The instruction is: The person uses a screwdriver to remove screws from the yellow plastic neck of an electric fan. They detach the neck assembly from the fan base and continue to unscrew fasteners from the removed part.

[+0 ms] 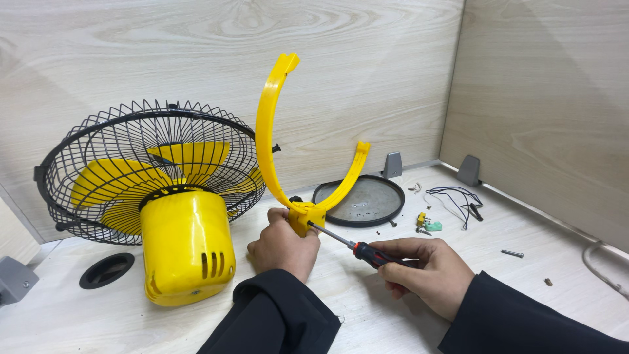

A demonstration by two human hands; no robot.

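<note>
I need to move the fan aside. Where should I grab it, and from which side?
Grip the fan's yellow motor housing, coming from above and the front. It is a smooth, solid barrel facing you, while the wire cage behind looks thin and awkward to grip.

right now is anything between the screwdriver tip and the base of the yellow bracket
Nothing visible. The screwdriver, held in the right hand, has its shaft running straight to the base of the yellow bracket, which the left hand grips from the other side.
</note>
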